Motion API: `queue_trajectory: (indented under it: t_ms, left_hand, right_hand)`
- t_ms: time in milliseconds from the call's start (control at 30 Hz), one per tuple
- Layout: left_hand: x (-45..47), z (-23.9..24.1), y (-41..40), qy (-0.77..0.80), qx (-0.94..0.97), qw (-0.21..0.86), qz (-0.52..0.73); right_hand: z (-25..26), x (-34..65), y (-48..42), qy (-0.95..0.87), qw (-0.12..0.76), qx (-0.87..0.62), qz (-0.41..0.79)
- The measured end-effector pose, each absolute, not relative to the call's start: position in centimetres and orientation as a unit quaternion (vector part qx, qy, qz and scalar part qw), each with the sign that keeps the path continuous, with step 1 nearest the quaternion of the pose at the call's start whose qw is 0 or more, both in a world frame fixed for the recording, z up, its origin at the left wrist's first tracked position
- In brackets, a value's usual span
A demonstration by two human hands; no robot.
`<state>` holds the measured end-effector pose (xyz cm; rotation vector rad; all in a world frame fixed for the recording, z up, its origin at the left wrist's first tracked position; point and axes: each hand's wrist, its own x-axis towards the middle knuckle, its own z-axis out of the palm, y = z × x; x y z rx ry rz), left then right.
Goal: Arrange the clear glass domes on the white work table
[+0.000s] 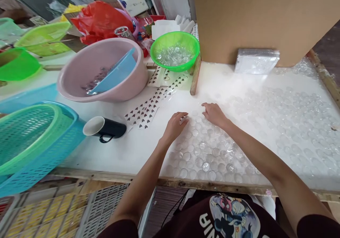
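Clear round domed pieces [208, 158] lie in close rows over the white tabletop in front of me. At the left of their far end is my left hand [175, 125], its thumb and fingers curled round what looks like one clear round piece [183, 118]. My right hand [214, 115] is just across from it, low over the far end of the rows. Its index finger is stretched out and its thumb stands apart, with nothing visible between them. A sheet of small dark printed stickers [145, 112] lies beyond my left hand.
A dark mug [113, 128] lies on its side at the left, near stacked green and blue baskets [66, 124]. Behind are a pink basin [127, 85] and a green bowl [175, 68] of clear pieces. A cardboard sheet [255, 18] stands behind a plastic-wrapped pack [255, 62].
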<state>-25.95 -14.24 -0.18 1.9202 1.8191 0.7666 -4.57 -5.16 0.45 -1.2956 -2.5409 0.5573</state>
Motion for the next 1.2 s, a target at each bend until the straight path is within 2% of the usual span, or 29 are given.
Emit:
queue_trajectory:
  t_ms: [267, 367, 467, 600, 867, 1000, 1200]
  left_hand:
    - [-26.5, -0.3, -13.6, 0.7, 0.548, 0.274, 0.366]
    - [-26.9, -0.4, -13.4, 0.719, 0.579, 0.187, 0.336]
    - [-26.9, -0.4, -13.8, 0.664, 0.686, 0.106, 0.28]
    - [-26.8, -0.5, -14.4, 0.59, 0.768, 0.12, 0.217]
    - [-26.6, -0.9, -14.0, 0.59, 0.776, 0.094, 0.201]
    - [-26.0, -0.8, -13.4, 0.598, 0.773, 0.083, 0.196]
    - [-25.7, -0.9, -12.9, 0.55, 0.799, 0.116, 0.214]
  right_hand:
    - [0.7, -3.9, -6.9, -0.859, 0.174, -0.439, 0.196]
    - [0.8, -4.4, -7.9, -0.883, 0.155, -0.391, 0.209]
    - [0.9, -5.0, -8.4, -0.91, 0.11, -0.35, 0.194]
    - [0.9, -5.5, -8.4, -0.912, 0.08, -0.357, 0.184]
    - [1.3, -4.7, -7.4, -0.827, 0.14, -0.441, 0.319]
    - [0.9, -4.6, -6.9, -0.837, 0.15, -0.466, 0.246]
    - [0.1, -4.9, -7.7, -0.886, 0.107, -0.417, 0.174]
